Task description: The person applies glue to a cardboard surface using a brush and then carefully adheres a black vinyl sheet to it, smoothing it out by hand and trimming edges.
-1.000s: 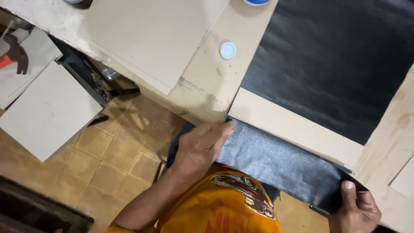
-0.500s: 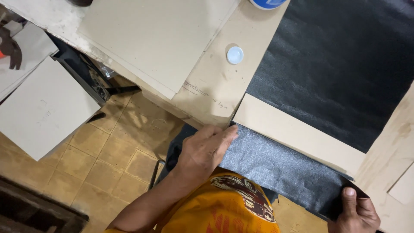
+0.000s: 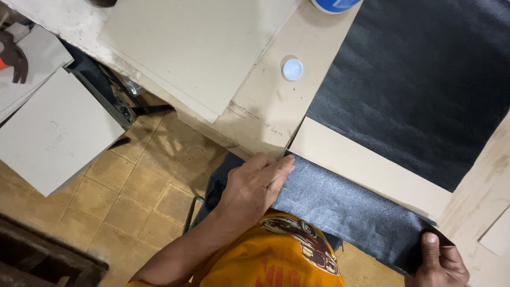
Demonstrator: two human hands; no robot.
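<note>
Dark textured sheet (image 3: pixel 409 101), grey underside folded over tan board (image 3: pixel 366 172)

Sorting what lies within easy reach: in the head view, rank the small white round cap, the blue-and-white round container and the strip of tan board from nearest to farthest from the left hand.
1. Strip of tan board, just right of the left hand.
2. Small white round cap, above on the table.
3. Blue-and-white round container, top edge.
</note>
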